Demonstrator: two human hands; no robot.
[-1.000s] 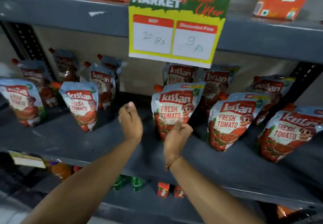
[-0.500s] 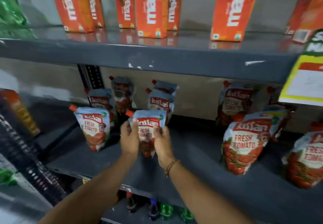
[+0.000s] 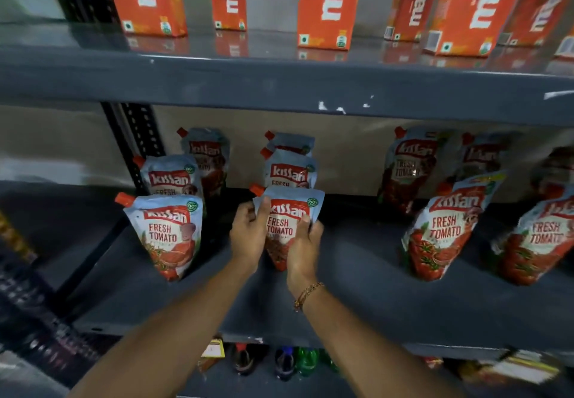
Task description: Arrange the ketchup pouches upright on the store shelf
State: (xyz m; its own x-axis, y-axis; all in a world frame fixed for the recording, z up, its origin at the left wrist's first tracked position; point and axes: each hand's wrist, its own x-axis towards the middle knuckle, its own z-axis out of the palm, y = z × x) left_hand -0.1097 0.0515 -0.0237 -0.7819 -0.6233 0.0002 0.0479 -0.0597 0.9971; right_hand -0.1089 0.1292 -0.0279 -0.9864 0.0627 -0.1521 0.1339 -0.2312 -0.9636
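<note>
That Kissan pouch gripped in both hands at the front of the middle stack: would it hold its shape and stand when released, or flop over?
The held pouch looks soft: the left hand and right hand press in its sides. It probably stands, as the neighbouring pouch does on its wide base. Its glossy film may be slippery, and it could tip if nudged.
</note>
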